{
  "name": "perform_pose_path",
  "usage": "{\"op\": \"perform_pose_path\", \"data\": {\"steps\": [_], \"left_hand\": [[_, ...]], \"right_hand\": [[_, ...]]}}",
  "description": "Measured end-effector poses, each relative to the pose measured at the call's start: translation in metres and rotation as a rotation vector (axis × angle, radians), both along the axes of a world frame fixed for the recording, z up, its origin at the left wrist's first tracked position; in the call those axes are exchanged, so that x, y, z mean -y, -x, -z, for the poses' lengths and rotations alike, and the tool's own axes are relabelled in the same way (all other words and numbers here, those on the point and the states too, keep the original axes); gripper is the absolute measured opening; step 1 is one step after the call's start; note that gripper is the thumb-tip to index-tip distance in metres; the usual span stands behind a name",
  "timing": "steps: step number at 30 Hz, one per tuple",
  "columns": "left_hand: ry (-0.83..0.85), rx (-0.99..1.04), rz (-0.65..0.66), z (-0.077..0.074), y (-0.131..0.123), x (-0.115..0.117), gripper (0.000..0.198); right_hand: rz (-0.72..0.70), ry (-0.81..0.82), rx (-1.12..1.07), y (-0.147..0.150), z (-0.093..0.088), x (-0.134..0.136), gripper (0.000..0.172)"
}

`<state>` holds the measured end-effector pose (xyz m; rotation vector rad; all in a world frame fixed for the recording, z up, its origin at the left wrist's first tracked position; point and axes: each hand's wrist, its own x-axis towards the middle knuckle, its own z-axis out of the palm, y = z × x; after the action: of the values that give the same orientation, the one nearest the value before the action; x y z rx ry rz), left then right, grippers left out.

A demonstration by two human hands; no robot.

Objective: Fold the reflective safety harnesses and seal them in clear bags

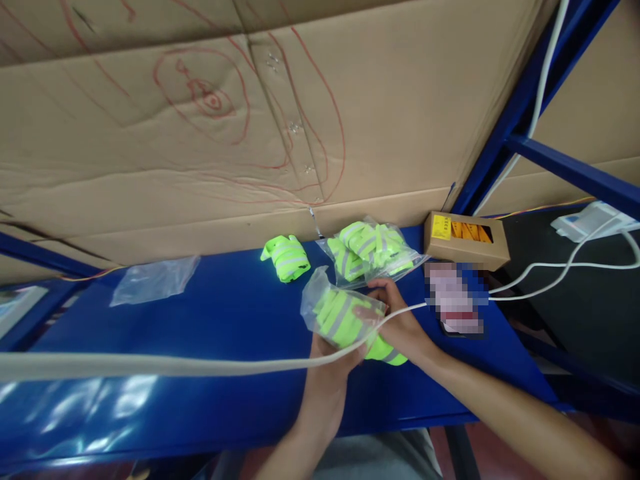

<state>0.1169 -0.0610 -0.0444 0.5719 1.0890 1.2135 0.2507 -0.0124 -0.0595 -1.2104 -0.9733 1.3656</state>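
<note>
A green bundle (340,319), partly covered by a clear bag (311,301), is held between the hands above the table (225,327). It is supported from below by the left hand (330,350) and grasped at its right side by the right hand (399,328), whose fingers are bent. Beyond both, bagged bundles (373,245) are set down.

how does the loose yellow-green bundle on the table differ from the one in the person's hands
The loose bundle has no bag around it; the held bundle is at least partly inside a clear bag.
The loose bundle rests on the blue table; the held bundle is in the left hand and right hand.
The loose bundle lies nearer the cardboard than the held bundle.
Both are bright yellow-green with grey bands.
</note>
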Motion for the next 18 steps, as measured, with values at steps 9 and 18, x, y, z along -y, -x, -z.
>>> {"op": "perform_pose_path", "data": {"steps": [9, 18], "left_hand": [[0.011, 0.098, 0.109, 0.026, -0.009, -0.004, 0.071], [0.032, 0.227, 0.122, 0.01, -0.008, 0.008, 0.066]], "right_hand": [[0.005, -0.066, -0.325, -0.004, -0.003, 0.006, 0.038], [-0.101, -0.134, -0.303, -0.01, -0.008, 0.011, 0.04]]}}
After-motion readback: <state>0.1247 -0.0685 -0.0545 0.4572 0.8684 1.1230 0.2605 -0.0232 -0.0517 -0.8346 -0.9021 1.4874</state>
